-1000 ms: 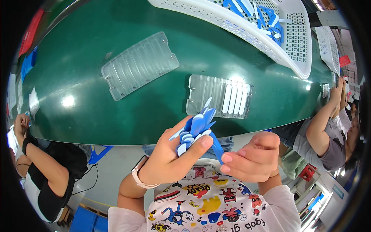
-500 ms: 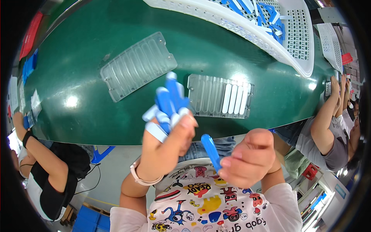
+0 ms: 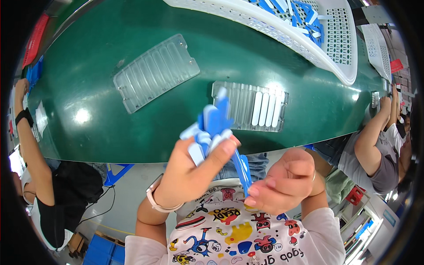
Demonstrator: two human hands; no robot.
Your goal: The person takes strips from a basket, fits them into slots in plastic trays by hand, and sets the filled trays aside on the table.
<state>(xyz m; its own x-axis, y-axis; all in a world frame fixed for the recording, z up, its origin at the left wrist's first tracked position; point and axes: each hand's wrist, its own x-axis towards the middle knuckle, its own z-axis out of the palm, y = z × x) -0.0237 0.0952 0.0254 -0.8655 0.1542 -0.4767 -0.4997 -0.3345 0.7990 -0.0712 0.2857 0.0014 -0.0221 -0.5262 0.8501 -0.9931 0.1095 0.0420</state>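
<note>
Green matting covers the worktable [image 3: 110, 132], which curves across the upper half of the view. Left hand [image 3: 194, 170] is clamped on a bundle of blue and white strips [image 3: 210, 128] that fans upward toward 12 o'clock. Right hand [image 3: 285, 181] pinches 1 blue strip [image 3: 242, 168] between thumb and fingertips, its long axis running from 11 to 5 o'clock and its upper end touching the bundle. From the hands, the partly filled slotted tray [image 3: 249, 106] lies at 12 o'clock, 4 white strips in its right-hand slots; the right hand is the nearer. An empty clear tray [image 3: 154, 73] lies at 10 o'clock, and a white basket [image 3: 309, 39] of blue strips at 1 o'clock. Other workers' arms show at both table ends. Only the bundle stands between strip and tray.
</note>
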